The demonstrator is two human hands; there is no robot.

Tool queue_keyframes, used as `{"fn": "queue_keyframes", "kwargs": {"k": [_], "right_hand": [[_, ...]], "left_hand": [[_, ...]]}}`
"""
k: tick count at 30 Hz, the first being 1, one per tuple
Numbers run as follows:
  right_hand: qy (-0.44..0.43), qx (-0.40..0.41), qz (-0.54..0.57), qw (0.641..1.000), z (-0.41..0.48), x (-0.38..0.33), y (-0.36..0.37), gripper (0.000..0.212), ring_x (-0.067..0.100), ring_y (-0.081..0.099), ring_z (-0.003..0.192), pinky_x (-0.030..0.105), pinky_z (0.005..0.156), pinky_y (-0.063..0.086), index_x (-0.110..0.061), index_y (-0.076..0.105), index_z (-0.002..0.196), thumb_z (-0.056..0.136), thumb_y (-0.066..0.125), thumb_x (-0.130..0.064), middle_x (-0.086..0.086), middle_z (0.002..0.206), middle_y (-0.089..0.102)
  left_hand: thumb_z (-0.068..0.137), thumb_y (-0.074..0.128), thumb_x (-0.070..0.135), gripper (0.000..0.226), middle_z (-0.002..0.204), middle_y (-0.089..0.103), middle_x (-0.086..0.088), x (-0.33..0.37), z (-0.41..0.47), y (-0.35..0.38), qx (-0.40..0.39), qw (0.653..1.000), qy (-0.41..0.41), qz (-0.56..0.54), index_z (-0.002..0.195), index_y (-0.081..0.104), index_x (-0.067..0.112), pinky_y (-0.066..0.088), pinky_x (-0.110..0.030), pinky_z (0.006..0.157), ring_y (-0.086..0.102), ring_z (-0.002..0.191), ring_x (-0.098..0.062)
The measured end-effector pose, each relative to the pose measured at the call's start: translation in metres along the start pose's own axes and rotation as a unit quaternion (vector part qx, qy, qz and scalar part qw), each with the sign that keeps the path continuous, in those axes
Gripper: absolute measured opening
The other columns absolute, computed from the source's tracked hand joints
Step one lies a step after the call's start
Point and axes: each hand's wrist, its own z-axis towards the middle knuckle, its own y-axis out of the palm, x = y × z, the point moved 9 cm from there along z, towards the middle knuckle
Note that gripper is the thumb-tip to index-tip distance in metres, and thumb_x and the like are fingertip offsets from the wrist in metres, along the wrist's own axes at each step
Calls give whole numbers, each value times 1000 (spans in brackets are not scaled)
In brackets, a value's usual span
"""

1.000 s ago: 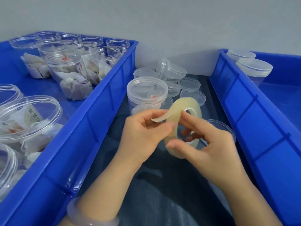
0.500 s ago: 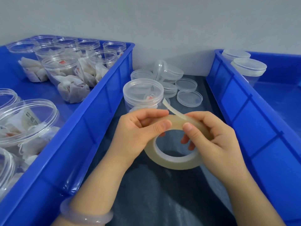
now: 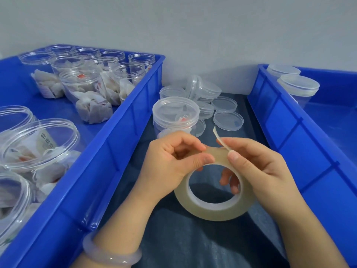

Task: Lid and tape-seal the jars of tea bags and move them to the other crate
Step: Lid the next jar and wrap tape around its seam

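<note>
The left hand (image 3: pixel 173 157) and right hand (image 3: pixel 260 167) pinch the translucent tape roll (image 3: pixel 212 211). Its peeled end (image 3: pixel 218 136) points toward the lidded clear jar (image 3: pixel 175 113), just beyond the left hand.

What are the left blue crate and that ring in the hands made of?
The left blue crate looks like moulded hard plastic: glossy, with ribbed walls. The ring is a tape roll, seemingly clear yellowish plastic film; its loose end stands free.

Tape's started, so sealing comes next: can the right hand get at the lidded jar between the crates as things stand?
Probably yes: the lidded jar stands just beyond the hands, nothing tall between. But the right hand is busy pinching the tape end, and the left hand grips the tape roll.
</note>
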Motion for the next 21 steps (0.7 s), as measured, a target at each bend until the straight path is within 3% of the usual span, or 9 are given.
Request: {"fn": "queue_keyframes", "kwargs": {"k": [5, 8, 11, 12, 14, 15, 17, 19, 21], "right_hand": [[32, -93, 89, 991, -3, 3, 5, 28, 24, 66, 61, 29, 49, 51, -16, 60, 98, 79, 72, -34, 8, 105, 69], [4, -81, 93, 992, -3, -6, -2, 13, 24, 64, 60, 28, 49, 49, -25, 60, 87, 78, 70, -25, 10, 121, 64], [-9, 13, 75, 997, 1, -10, -16, 12, 18, 53, 53, 24, 47, 41, -26, 57, 71, 77, 66, -20, 6, 109, 69], [-12, 54, 60, 997, 2, -13, -22, 15, 17, 49, 53, 24, 47, 39, -24, 58, 69, 76, 70, -29, 4, 101, 70], [-24, 127, 1, 992, 8, -22, -30, 32, 14, 50, 53, 22, 47, 39, -18, 62, 74, 72, 70, -48, -4, 89, 68], [-38, 156, -33, 986, 12, -27, -32, 34, 11, 51, 52, 19, 47, 40, -17, 63, 75, 73, 68, -51, -9, 89, 67], [-67, 181, -114, 974, 20, -37, -30, 30, 11, 52, 53, 19, 52, 44, -26, 61, 69, 76, 68, -54, -15, 99, 66], [-87, 181, -185, 962, 26, -38, -22, 22, 14, 54, 63, 30, 62, 47, -35, 59, 66, 72, 56, -57, -18, 105, 61], [-97, 166, -227, 955, 26, -31, -13, 13, 6, 58, 78, 31, 71, 48, -44, 60, 73, 74, 52, -55, -19, 108, 59]], "left_hand": [[67, 82, 15, 19, 89, 75, 7, 8, -2, 9, -34, 999, 27, -8, 77, 66, 17, 54, -18, 68, 71, 81, -9], [79, 70, 28, 14, 97, 72, 11, 32, -7, -11, 80, 978, 143, 131, 91, 66, 23, 52, -21, 72, 67, 86, -8], [87, 61, 24, 17, 108, 61, 14, 51, -17, -35, 221, 905, 240, 272, 103, 60, 27, 48, -26, 86, 59, 98, -15], [86, 62, 25, 24, 117, 57, 8, 47, -15, -39, 238, 895, 229, 301, 109, 58, 27, 42, -22, 95, 54, 108, -17], [81, 72, 31, 47, 141, 41, -3, 24, -2, -44, 211, 919, 135, 306, 122, 49, 36, 22, -4, 103, 36, 131, -16], [77, 75, 36, 59, 151, 28, -5, 10, 4, -43, 180, 937, 83, 287, 125, 42, 45, 14, 4, 99, 24, 138, -8], [68, 73, 48, 67, 158, 11, -3, -8, 12, -39, 138, 956, 34, 256, 123, 35, 55, 8, 11, 91, 5, 131, 23], [71, 76, 39, 58, 158, 13, -5, -11, 18, -38, 125, 959, 41, 250, 113, 40, 54, 9, 11, 89, 2, 121, 34], [76, 78, 28, 52, 154, 26, -6, -11, 20, -38, 123, 959, 60, 250, 107, 42, 49, 15, 5, 97, 15, 132, 19]]}}
